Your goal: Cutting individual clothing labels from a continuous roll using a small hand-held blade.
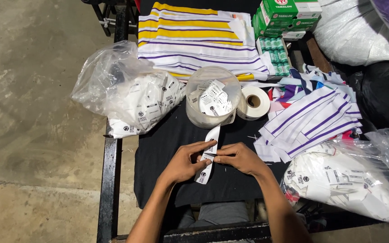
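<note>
Both hands meet over a black cloth point(167, 148) covering the table. My left hand point(184, 162) and my right hand point(239, 157) pinch the same white strip of printed labels point(206, 167). The strip runs from a clear plastic tub point(212, 96) of loose labels down past my fingers, its lower end hanging below my left hand. A roll of white tape point(254, 102) stands just right of the tub.
A clear bag of labels point(131, 96) lies at left, another point(343, 184) at right. Purple-striped white fabric pieces point(311, 121) are stacked right of centre, folded yellow-and-purple striped cloth point(194, 36) at the back, green boxes point(284, 15) behind. Bare concrete floor at left.
</note>
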